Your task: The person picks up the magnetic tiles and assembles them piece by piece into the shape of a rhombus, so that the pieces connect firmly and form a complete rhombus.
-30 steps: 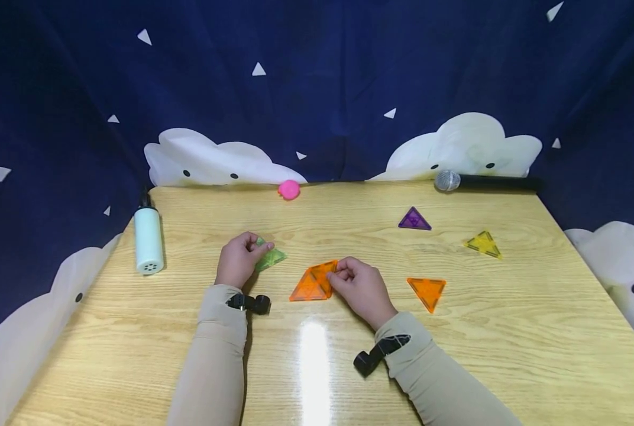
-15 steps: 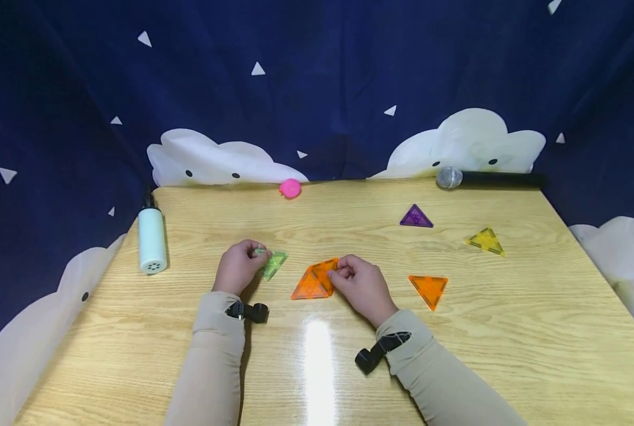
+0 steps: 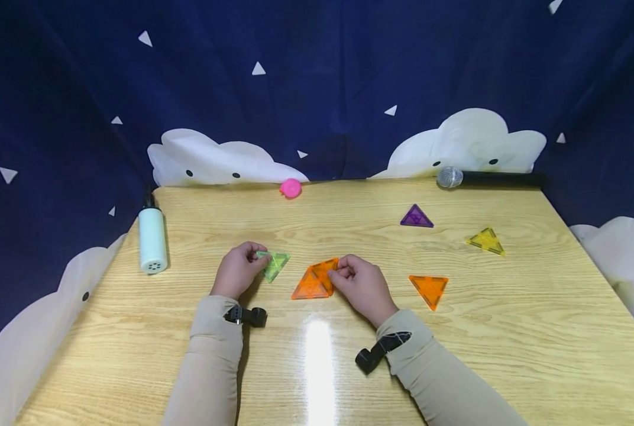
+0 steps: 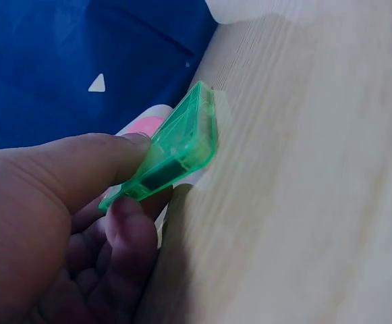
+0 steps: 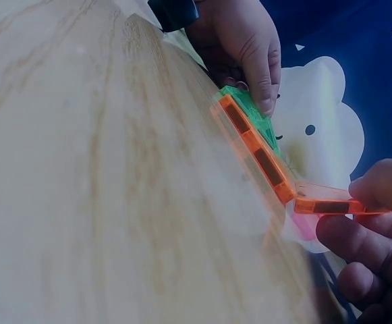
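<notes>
Between thumb and fingers, my left hand [image 3: 238, 270] pinches a translucent green triangular magnetic tile [image 4: 175, 142] by one corner, just left of the orange pieces. Two orange triangular magnetic tiles [image 3: 310, 286] meet along an edge in front of me. One lies flat on the table; the other is tilted up from it, as the right wrist view shows. My right hand [image 3: 363, 288] pinches the raised orange tile [image 5: 327, 205] at its outer end. In the head view a gap separates the green tile from the orange pair.
A loose orange triangle [image 3: 429, 290] lies right of my right hand. Farther back are a yellow triangle [image 3: 487, 241], a purple triangle [image 3: 416, 217], a microphone [image 3: 487, 179] and a pink round object [image 3: 291, 188]. A pale blue pump-like cylinder [image 3: 152, 239] lies at left.
My left hand has moved slightly toward me, turning the green tile so one corner points nearer. The right hand keeps its pinch on the raised orange tile. The view shifted slightly.
</notes>
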A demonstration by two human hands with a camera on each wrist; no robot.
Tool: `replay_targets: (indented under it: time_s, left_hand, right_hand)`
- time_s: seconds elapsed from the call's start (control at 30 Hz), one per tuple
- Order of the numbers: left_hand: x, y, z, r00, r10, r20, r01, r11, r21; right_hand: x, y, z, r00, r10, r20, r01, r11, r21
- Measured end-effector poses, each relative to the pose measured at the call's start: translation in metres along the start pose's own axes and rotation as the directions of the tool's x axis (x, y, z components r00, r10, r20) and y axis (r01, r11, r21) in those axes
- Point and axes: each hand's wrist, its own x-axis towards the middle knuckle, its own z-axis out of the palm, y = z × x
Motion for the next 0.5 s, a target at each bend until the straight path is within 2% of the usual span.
replay_targets:
  time_s: [0.5]
  left_hand:
    - [-0.016, 0.006, 0.006, 0.997, 0.068, 0.02, -0.068, 0.998, -0.001]
  right_hand:
    - [-0.001, -0.004, -0.002, 1.0, 0.021, 0.013, -0.021, 1.0, 0.001]
